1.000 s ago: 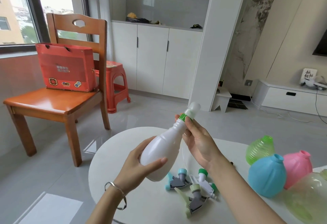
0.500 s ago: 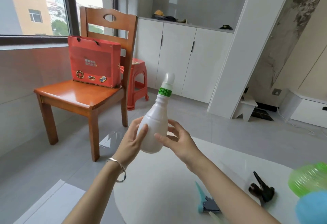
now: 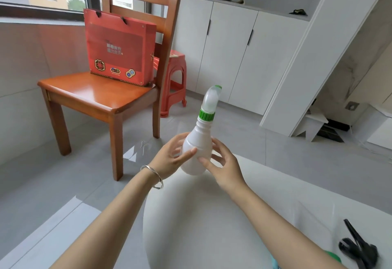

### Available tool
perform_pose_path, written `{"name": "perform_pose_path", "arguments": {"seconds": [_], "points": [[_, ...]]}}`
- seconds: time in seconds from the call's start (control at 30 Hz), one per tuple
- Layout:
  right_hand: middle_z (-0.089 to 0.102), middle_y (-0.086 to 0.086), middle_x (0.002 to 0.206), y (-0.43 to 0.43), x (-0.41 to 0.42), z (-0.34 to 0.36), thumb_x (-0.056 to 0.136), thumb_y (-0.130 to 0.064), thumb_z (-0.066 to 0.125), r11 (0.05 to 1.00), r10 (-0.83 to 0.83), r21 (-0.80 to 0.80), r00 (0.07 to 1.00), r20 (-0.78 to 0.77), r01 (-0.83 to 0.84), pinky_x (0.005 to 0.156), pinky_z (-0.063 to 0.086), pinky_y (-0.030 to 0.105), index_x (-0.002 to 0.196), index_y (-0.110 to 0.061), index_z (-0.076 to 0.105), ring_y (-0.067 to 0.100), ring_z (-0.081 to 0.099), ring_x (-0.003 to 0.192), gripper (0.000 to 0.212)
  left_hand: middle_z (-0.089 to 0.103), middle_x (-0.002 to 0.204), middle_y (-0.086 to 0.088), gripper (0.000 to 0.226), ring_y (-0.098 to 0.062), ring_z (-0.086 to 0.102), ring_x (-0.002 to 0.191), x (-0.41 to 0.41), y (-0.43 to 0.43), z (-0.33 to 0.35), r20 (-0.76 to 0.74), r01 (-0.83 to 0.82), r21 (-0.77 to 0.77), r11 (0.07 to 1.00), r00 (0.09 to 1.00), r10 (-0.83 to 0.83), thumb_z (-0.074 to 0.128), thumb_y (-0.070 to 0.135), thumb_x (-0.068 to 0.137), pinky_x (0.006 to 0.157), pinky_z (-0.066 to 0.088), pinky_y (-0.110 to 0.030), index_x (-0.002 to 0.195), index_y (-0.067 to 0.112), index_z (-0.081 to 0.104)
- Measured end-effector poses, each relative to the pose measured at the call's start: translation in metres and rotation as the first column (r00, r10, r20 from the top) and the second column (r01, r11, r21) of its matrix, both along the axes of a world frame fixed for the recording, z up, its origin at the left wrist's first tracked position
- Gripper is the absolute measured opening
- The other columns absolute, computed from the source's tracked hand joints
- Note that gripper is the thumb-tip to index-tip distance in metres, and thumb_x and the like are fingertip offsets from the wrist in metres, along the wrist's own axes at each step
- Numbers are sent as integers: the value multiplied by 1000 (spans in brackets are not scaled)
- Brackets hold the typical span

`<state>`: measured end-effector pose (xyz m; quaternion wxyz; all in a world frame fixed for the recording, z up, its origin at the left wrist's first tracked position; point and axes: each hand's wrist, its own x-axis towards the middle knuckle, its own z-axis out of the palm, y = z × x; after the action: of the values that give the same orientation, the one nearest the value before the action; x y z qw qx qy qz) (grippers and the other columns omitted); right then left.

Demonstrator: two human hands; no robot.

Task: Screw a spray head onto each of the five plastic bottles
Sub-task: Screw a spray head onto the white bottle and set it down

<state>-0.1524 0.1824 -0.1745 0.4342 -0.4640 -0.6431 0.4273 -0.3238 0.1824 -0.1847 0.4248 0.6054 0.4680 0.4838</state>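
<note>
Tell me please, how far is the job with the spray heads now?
Done, it seems: the white bottle already carries a spray head with a green collar. In hand: the left hand and right hand hold it near the table's edge. Left: the black spray head lies loose; the other bottles are out of view.

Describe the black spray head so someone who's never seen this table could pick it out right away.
Start at the white round table in the foreground and follow the right forearm toward the picture's bottom right corner. There the black spray head lies on the tabletop, the only all-black item on it.
</note>
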Motion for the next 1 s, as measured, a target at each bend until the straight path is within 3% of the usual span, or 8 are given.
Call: {"name": "perform_pose_path", "arguments": {"seconds": [0.17, 0.33, 0.43, 0.57, 0.7, 0.83, 0.9, 1.0], "points": [[53, -10, 132, 7, 0, -23, 79, -18, 73, 1000, 2, -10, 1000, 16, -2, 74, 49, 8, 132, -28, 46, 11, 54, 119, 60, 66, 120, 1, 43, -15, 60, 115, 0, 8, -24, 16, -8, -51, 999, 1000, 9, 67, 32, 85, 105, 44, -38, 125, 31, 51], [51, -21, 126, 9, -1, -35, 78, -15, 74, 1000, 12, 23, 1000, 21, -12, 83, 51, 18, 120, -43, 43, 4, 50, 120, 59, 66, 121, 6, 59, -11, 59, 117, -1, 10, -34, 70, 1, -85, 996, 998, 5, 71, 51, 68, 105, 44, -38, 123, 39, 52], [49, -21, 127, 11, -1, -37, 79, -13, 73, 999, 19, 24, 999, 34, -20, 89, 49, 19, 121, -42, 40, 4, 48, 122, 60, 66, 121, 7, 57, -8, 59, 117, 0, 10, -34, 81, 23, -102, 995, 997, -15, 70, 53, 68, 108, 41, -40, 121, 45, 51], [46, -23, 129, 10, 1, -38, 81, -15, 70, 999, 41, 22, 995, 94, -43, 94, 41, 17, 135, -33, 34, 3, 45, 125, 67, 64, 125, 4, 59, -11, 56, 121, 3, 5, -34, 93, 15, -115, 993, 996, -4, 70, 45, 75, 110, 38, -41, 130, 37, 48], [32, -14, 143, 3, 6, -31, 85, -19, 66, 1000, 23, 8, 989, 148, -24, 105, 35, 28, 145, -25, 19, 5, 38, 128, 77, 41, 147, 1, 71, -17, 43, 133, 6, -7, -32, 60, -99, -163, 982, 992, 110, 70, 29, 82, 106, 38, -32, 143, 26, 33], [35, -11, 144, -8, 25, -10, 91, -14, 57, 999, -19, 40, 987, 159, 12, 102, 33, 24, 142, -24, 29, 7, 40, 127, 59, 40, 145, 6, 73, -13, 47, 125, 3, -29, -21, -13, -256, -133, 957, 966, 257, 74, 33, 78, 91, 37, -24, 140, 25, 36], [39, -13, 140, -18, 42, 5, 91, -11, 56, 997, -40, 77, 987, 157, 28, 101, 33, 23, 137, -25, 35, 9, 42, 129, 53, 42, 144, 6, 71, -11, 46, 120, 5, -42, -16, -32, -281, -123, 952, 960, 279, 75, 33, 77, 89, 36, -24, 138, 25, 39], [44, -14, 134, -42, 76, 34, 90, -11, 58, 986, -83, 158, 986, 144, 60, 100, 34, 22, 129, -32, 41, 8, 45, 126, 48, 43, 141, 7, 71, -17, 41, 131, 16, -67, -4, -65, -310, -90, 946, 950, 305, 75, 32, 77, 96, 35, -26, 138, 23, 40]]}}
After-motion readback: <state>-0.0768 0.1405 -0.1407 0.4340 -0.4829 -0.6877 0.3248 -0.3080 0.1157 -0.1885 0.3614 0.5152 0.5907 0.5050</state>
